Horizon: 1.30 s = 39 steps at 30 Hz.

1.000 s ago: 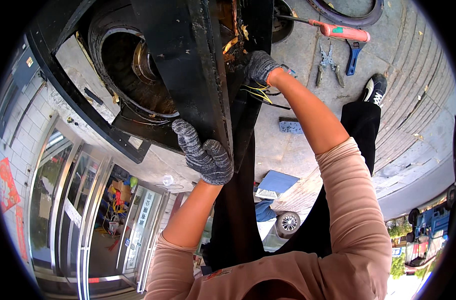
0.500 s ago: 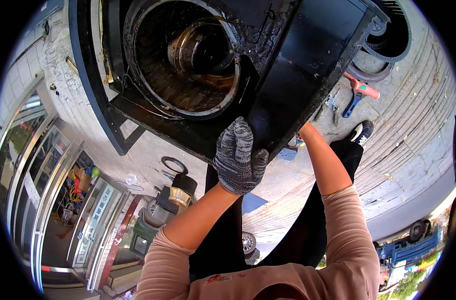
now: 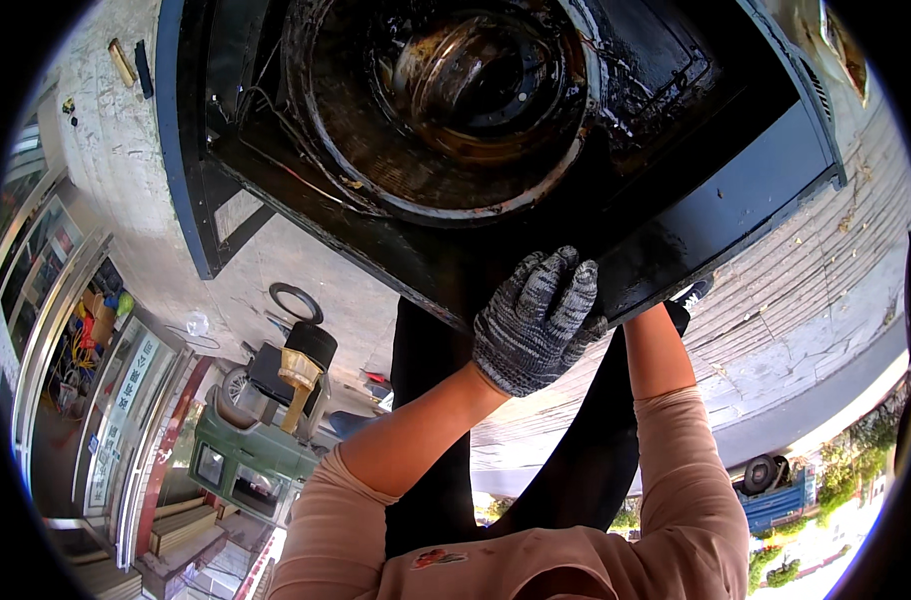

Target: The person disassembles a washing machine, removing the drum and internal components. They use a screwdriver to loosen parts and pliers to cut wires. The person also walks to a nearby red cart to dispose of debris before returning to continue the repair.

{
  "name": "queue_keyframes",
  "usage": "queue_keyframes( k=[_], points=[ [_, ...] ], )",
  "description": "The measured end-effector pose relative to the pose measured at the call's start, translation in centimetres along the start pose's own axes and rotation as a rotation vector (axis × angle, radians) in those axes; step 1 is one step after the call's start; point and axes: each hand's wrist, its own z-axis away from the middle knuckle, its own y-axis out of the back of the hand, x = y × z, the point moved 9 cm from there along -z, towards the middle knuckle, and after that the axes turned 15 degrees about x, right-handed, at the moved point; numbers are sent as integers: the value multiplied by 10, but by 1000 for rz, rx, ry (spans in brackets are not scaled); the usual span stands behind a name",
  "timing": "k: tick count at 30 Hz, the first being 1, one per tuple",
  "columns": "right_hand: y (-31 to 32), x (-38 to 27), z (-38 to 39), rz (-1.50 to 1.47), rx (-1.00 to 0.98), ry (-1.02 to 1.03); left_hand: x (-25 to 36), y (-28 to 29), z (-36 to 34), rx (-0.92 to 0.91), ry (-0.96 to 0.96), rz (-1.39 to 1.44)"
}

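Note:
A big black metal housing, seemingly a range hood (image 3: 745, 195), fills the top of the view, its inside glossy with dark grease. In it a large round metal ring (image 3: 465, 212) surrounds a deep brown-stained opening with a smaller ring inside. My left hand (image 3: 535, 325), in a grey knitted glove, is closed over the near edge of the hood, fingers lying on the dark inner face. My right forearm (image 3: 660, 350) reaches up to the near right edge; the hand itself is hidden beneath the hood. Thin wires (image 3: 265, 110) run along the inside left.
On the paved ground to the left lie a black ring (image 3: 296, 302) and a small wooden piece (image 3: 121, 62). A green vehicle (image 3: 245, 455) stands lower left, beside a shop front with glass doors. My legs are under the hood's near edge; one shoe (image 3: 693, 292) shows at the right.
The hood has turned and come nearer, showing more of its round opening. It now covers the tools on the ground at the right. My left hand has moved right and down with its edge.

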Motion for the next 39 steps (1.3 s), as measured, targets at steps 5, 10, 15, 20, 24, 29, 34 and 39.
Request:
queue_keyframes(
  k=[5, 10, 15, 20, 24, 29, 34, 39],
  points=[
    [-3, 0, 17, 19, 7, -16, -4, -1, 3, -8, -4, -5],
    [-4, 5, 20, 31, -2, -20, -3, -4, 5, 4, -15, -21],
    [-5, 6, 8, 37, -37, 36, -4, -3, 4, 31, 35, -13],
    [9, -8, -36, 57, -114, 186, -1, 0, 5, 34, 3, -38],
    [19, -11, -48, 77, -169, 281, 8, -6, 5, 24, -19, -62],
    [28, -20, -50, 79, -294, 416, 18, -4, 7, 68, -75, -115],
    [62, 30, -36, 343, -475, 404, 26, -11, 11, 101, -97, -147],
    [91, 61, -13, 378, -341, 241, 40, -12, 10, 108, -139, -207]
  ],
)
